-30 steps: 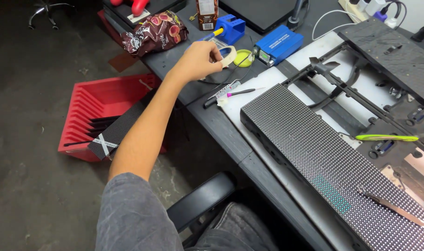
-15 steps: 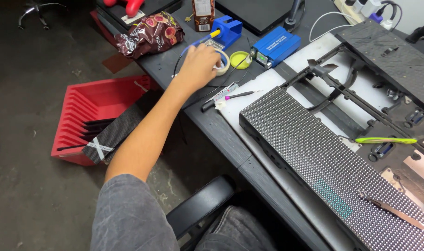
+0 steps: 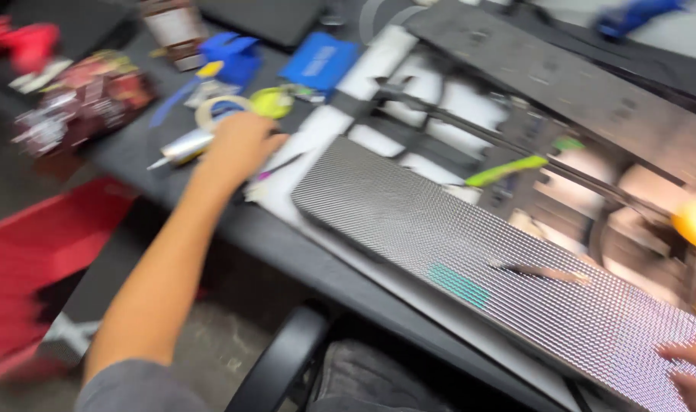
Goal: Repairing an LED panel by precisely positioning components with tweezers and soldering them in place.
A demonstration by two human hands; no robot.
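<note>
Silver and tube-shaped, the small pen-like tool (image 3: 186,146) lies on the dark table (image 3: 233,221) just beside my left hand (image 3: 241,143), its pointed tip aimed away to the left. That hand rests knuckles-up over the tool's near end; the picture is smeared with motion, so I cannot tell whether the fingers are closed on the tube or only touching it. To grip it well I judge the fingers should wrap the barrel near its middle, clear of the tape ring (image 3: 220,107) and the yellow-green disc (image 3: 272,101) just behind. My right hand (image 3: 687,370) shows only fingertips at the lower right edge, resting flat and apart on the corner of the long dotted panel (image 3: 470,252), holding nothing I can see. A green-handled tool (image 3: 508,170) lies across the black frame (image 3: 562,84) beyond the panel. As for containers, a red slotted bin (image 3: 27,259) sits on the floor left of the table; its contents are too blurred to make out. A crumpled red snack bag (image 3: 81,103) lies farther left on the table.
</note>
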